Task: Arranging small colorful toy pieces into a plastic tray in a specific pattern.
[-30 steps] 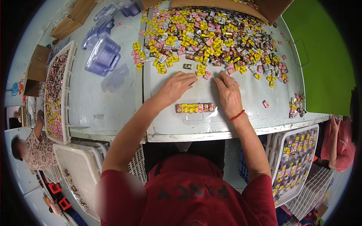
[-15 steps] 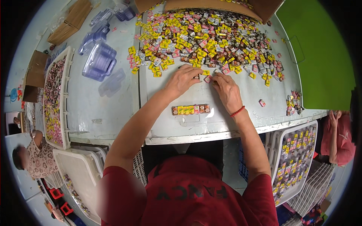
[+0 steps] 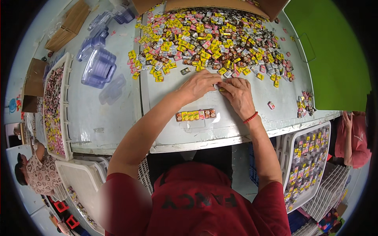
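My left hand (image 3: 200,86) and my right hand (image 3: 237,93) meet over the table just short of the pile, fingertips bent inward and almost touching. Between them shows a bit of small boxes (image 3: 216,86), one pale and one yellow, mostly hidden by the fingers. Closer to me lies a clear plastic tray (image 3: 193,125) holding a row of small boxes (image 3: 195,115) in brown, yellow and pink. Beyond the hands spreads a big heap of loose small boxes (image 3: 212,43) in yellow, pink, brown, black and white. A single dark box (image 3: 185,71) lies beside my left hand.
Clear plastic trays (image 3: 99,67) are stacked on the left. White crates (image 3: 67,106) of boxes stand at the left, and a filled crate (image 3: 307,169) is low on the right. A cardboard box (image 3: 220,8) borders the heap; a green panel (image 3: 334,59) stands right. Other people sit on both sides.
My hands have drawn together, the fingertips closing around the small boxes. A dark box now lies apart, left of my left hand. The whole view has shifted slightly.
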`<state>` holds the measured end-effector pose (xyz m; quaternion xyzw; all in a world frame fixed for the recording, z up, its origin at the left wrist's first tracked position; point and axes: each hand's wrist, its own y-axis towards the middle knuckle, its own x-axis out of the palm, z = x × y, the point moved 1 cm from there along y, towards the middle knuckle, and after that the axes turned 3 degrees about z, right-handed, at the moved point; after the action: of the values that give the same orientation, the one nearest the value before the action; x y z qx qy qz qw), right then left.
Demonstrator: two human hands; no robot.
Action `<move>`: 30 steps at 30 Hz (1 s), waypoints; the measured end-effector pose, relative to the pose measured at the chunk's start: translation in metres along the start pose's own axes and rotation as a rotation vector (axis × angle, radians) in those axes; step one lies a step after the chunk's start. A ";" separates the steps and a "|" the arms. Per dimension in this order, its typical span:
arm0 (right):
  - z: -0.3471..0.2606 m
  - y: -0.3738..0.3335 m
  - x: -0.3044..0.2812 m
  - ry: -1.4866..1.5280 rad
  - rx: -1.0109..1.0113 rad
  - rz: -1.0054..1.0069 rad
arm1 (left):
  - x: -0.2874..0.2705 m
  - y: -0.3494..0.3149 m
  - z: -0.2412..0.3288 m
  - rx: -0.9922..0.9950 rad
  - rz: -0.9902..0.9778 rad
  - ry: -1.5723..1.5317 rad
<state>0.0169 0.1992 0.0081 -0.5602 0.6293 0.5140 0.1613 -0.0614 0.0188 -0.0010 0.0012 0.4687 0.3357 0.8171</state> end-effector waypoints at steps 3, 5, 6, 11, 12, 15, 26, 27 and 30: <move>0.000 -0.001 -0.004 0.001 0.013 -0.034 | -0.001 -0.008 -0.002 -0.011 0.026 -0.003; 0.000 -0.002 -0.008 0.019 0.040 -0.045 | -0.006 -0.011 -0.001 -0.013 0.044 0.001; 0.001 -0.003 -0.010 0.018 0.042 -0.054 | -0.011 -0.011 0.001 -0.081 0.002 -0.035; 0.002 -0.006 -0.012 0.034 0.049 -0.056 | -0.013 -0.007 0.002 -0.125 -0.026 -0.114; 0.001 -0.007 -0.012 0.041 0.052 -0.053 | -0.009 -0.006 0.005 -0.075 0.003 -0.089; 0.001 -0.009 -0.012 0.042 0.051 -0.047 | 0.000 -0.006 0.011 0.008 0.066 -0.038; -0.007 -0.002 -0.012 -0.011 -0.019 0.017 | 0.005 -0.002 0.010 0.002 0.130 0.053; -0.014 -0.002 -0.016 -0.059 -0.045 0.021 | -0.004 -0.002 0.017 -0.001 0.129 0.053; -0.047 -0.009 -0.028 -0.058 -0.088 0.005 | -0.035 -0.033 0.044 -0.049 0.228 -0.017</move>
<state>0.0511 0.1770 0.0450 -0.5501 0.6025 0.5575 0.1536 -0.0217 -0.0119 0.0395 0.0374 0.4504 0.4379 0.7772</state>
